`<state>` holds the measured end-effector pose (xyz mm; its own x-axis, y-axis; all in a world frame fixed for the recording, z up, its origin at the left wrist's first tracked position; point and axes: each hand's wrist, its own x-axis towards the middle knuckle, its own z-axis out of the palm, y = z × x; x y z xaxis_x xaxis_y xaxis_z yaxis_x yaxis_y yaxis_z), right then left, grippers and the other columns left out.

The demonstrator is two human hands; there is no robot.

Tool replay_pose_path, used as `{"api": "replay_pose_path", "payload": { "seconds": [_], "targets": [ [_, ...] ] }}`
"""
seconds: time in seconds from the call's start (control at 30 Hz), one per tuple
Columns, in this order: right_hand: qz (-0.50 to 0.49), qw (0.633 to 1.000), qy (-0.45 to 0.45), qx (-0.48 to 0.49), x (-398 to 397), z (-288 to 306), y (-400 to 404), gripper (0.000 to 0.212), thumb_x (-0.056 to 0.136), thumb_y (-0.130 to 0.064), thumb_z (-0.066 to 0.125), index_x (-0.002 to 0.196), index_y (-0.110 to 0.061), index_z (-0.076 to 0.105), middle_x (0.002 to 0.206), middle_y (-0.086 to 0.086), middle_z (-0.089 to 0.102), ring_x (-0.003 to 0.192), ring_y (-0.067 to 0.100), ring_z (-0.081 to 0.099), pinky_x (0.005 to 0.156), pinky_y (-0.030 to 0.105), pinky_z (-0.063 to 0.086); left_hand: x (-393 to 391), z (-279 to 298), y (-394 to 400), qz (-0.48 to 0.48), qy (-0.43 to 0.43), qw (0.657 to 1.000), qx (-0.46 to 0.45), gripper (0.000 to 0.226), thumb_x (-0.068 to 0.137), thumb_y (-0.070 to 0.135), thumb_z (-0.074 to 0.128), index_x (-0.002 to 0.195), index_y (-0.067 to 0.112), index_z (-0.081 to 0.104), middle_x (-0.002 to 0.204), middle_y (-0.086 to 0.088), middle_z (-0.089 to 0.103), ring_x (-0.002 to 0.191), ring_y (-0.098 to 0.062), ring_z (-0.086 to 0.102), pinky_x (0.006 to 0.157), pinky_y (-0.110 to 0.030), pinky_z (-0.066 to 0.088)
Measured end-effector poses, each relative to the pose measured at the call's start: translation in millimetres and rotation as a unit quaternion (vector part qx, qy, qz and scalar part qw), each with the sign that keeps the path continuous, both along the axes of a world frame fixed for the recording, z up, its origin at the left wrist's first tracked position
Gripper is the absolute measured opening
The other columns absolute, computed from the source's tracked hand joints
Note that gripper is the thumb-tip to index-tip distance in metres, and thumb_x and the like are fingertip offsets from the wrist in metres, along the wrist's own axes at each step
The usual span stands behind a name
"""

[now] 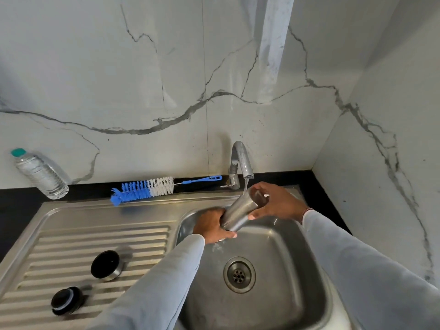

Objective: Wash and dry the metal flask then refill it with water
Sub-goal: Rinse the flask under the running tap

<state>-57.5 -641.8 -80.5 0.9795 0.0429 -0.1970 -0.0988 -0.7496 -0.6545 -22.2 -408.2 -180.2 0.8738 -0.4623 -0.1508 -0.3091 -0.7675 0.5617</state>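
The metal flask [239, 211] is tilted over the sink basin [285, 253], its open mouth up under the tap [240, 160]. A thin stream of water runs from the spout onto the flask's mouth. My left hand [210, 226] grips the flask's lower end. My right hand [276, 201] holds the upper end, fingers curled round the rim. Water drips below my left hand toward the drain [239, 274]. The flask's metal cup lid [106, 265] and its black stopper [66, 301] lie on the drainboard [47, 246] at the left.
A blue and white bottle brush [145, 188] lies along the sink's back edge. A clear plastic water bottle [39, 173] with a green cap leans against the marble wall on the black counter at the far left.
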Motion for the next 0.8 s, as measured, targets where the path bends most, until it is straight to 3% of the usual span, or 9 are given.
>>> {"api": "replay_pose_path", "payload": {
  "seconds": [0.17,0.33,0.5,0.63,0.7,0.8],
  "targets": [
    [-0.043,0.992,-0.056,0.103,1.4,-11.2,21.5,0.075,0.050,-0.044,0.097,0.117,-0.036,0.067,0.104,-0.016,0.074,0.097,0.003,0.070,0.091,0.032,0.058,-1.8,-0.3,-2.9,0.022,0.070,0.995,-0.066,0.070,0.068,0.041,0.093,0.127,0.019,0.062,0.116,0.001,0.072,0.093,-0.013,0.065,0.078,-0.021,0.050],
    [-0.072,0.985,-0.118,0.103,-3.0,-6.6,44.3,0.064,0.054,-0.032,0.098,0.110,-0.032,0.067,0.093,-0.017,0.072,0.084,-0.003,0.067,0.074,0.013,0.051,-1.6,10.2,-8.9,0.061,0.088,0.984,-0.142,0.064,0.069,0.039,0.092,0.122,0.019,0.064,0.114,0.002,0.073,0.102,-0.018,0.069,0.091,-0.032,0.056],
    [-0.157,0.967,-0.182,0.087,-5.5,-13.4,58.2,0.071,0.046,-0.055,0.096,0.104,-0.024,0.067,0.090,-0.013,0.071,0.083,0.002,0.067,0.073,0.020,0.055,-1.3,28.9,-17.2,0.090,0.085,0.961,-0.249,0.053,0.066,0.028,0.095,0.110,0.021,0.067,0.101,0.007,0.075,0.094,-0.007,0.071,0.080,-0.022,0.056],
    [-0.213,0.957,-0.188,0.063,-5.6,-18.1,60.4,0.084,0.043,-0.077,0.085,0.104,-0.025,0.060,0.095,-0.010,0.066,0.087,0.007,0.064,0.073,0.027,0.056,1.4,36.0,-24.9,0.083,0.090,0.954,-0.275,0.068,0.056,0.040,0.094,0.117,0.023,0.068,0.107,0.007,0.076,0.100,-0.011,0.071,0.091,-0.034,0.059],
    [-0.189,0.966,-0.159,0.080,-4.7,-17.4,53.1,0.084,0.045,-0.073,0.088,0.108,-0.027,0.058,0.100,-0.011,0.065,0.091,0.006,0.063,0.076,0.025,0.055,4.4,38.0,-24.7,0.070,0.099,0.956,-0.268,0.067,0.060,0.037,0.094,0.120,0.022,0.068,0.109,0.007,0.076,0.102,-0.011,0.071,0.094,-0.037,0.059],
    [-0.076,0.981,-0.091,0.156,-3.9,-12.6,34.7,0.087,0.053,-0.046,0.098,0.127,-0.035,0.053,0.115,-0.012,0.065,0.103,0.007,0.064,0.086,0.024,0.055,9.5,40.3,-21.2,0.048,0.126,0.957,-0.258,0.066,0.065,0.028,0.095,0.124,0.019,0.067,0.113,0.004,0.075,0.106,-0.015,0.071,0.098,-0.043,0.057]
  ]
}}
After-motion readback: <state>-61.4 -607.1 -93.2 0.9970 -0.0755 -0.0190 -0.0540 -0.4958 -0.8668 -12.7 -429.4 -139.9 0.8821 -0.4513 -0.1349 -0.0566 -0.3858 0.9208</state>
